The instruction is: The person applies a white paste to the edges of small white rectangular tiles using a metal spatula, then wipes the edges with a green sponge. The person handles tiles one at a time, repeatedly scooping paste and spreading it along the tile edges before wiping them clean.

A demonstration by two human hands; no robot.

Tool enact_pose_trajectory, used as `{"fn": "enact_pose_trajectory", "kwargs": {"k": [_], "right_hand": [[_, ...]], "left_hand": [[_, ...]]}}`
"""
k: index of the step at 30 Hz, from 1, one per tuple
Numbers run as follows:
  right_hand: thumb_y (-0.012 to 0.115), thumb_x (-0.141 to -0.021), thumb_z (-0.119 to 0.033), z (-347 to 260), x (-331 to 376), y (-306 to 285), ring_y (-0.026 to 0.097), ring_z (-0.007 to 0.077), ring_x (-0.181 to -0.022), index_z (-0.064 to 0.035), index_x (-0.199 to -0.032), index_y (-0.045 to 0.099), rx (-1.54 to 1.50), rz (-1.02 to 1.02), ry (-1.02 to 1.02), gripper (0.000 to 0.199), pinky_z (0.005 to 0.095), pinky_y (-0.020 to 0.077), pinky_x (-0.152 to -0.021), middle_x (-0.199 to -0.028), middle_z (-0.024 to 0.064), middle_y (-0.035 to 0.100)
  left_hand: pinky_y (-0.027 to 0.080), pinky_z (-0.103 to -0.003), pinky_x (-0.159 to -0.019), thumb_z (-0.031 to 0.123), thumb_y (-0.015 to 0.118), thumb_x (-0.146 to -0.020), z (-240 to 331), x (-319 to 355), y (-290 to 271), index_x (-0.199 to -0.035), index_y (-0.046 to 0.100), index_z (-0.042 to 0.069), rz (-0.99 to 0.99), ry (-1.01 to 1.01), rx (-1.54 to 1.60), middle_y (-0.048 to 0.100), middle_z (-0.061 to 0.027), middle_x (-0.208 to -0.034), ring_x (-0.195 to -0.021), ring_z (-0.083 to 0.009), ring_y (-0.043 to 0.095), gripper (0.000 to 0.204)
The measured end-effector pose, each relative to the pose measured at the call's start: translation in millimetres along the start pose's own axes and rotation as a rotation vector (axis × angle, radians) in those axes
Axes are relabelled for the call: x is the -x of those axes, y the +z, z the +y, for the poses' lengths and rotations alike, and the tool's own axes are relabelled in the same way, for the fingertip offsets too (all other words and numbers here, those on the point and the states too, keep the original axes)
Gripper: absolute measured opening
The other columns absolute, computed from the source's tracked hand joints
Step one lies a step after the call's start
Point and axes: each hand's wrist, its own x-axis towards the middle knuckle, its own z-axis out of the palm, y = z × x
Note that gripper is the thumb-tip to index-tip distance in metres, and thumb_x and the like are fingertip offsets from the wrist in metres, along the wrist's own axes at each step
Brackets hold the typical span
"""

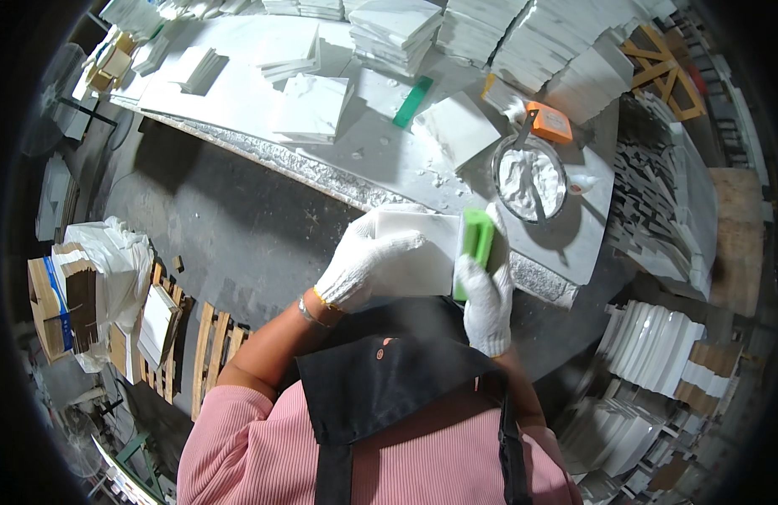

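My left hand [363,252], in a white knit glove, is closed on the left side of a flat white tile [422,252] held in front of my black apron. My right hand [488,290], gloved the same way, grips a bright green block-like tool [479,240] with a raised handle. The tool's long side lies along the right edge of the tile. A round bowl [500,189] of white paste stands just beyond my right hand, with a dark-handled spatula [528,126] leaning in it. Some fingertips of my right hand are hidden behind the green tool.
A pale worktable [372,172] with a rough front edge carries marble-look tile stacks [393,34], a green strip [412,101], an orange box [549,122] and white crumbs. Tile stacks [650,345] stand at right. Wooden pallets [212,349] and a plastic-wrapped carton [111,278] lie at left.
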Motion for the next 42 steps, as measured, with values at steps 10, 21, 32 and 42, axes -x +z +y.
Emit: {"fn": "enact_pose_trajectory", "kwargs": {"k": [10,21,32,42], "right_hand": [[0.063,-0.094,-0.003,19.4,-25.8,-2.3,0.052,0.0174,-0.126,-0.0001,-0.151,0.039,0.312,0.031,-0.158,0.062,0.0340,0.0440,-0.105,-0.139,0.0127,0.053],[0.062,-0.092,0.000,-2.8,-1.6,3.5,0.043,0.0256,-0.139,0.0025,-0.156,0.026,0.130,-0.127,-0.100,0.073,0.0368,0.0341,-0.116,-0.152,0.0186,0.042],[0.066,-0.090,-0.002,8.8,-10.4,2.4,0.038,0.0290,-0.143,0.0044,-0.155,0.027,0.309,-0.109,-0.214,0.076,0.0406,0.0323,-0.117,-0.153,0.0220,0.038],[0.067,-0.089,0.002,8.8,-11.6,1.1,0.043,0.0249,-0.137,0.0002,-0.156,0.028,0.280,-0.114,-0.193,0.078,0.0375,0.0386,-0.113,-0.152,0.0178,0.041]], "left_hand": [[0.053,-0.034,-0.093,0.008,0.075,-0.087,1.5,0.1,-0.2,-0.125,0.061,-0.001,0.068,0.037,0.000,0.069,-0.0087,-0.115,-0.104,-0.0174,0.065,0.042],[0.053,-0.031,-0.091,0.007,0.076,-0.087,11.0,-0.9,3.4,-0.124,0.062,0.000,0.100,0.034,0.065,0.070,-0.0077,-0.113,-0.102,-0.0144,0.065,0.041],[0.052,-0.031,-0.092,0.010,0.079,-0.085,4.3,-5.4,-5.6,-0.124,0.062,-0.001,0.103,0.082,0.007,0.070,-0.0075,-0.114,-0.101,-0.0147,0.065,0.043],[0.052,-0.030,-0.090,0.010,0.076,-0.087,9.6,-3.8,-4.6,-0.125,0.061,0.000,0.084,0.083,-0.013,0.069,-0.0072,-0.114,-0.101,-0.0138,0.065,0.042]]}}
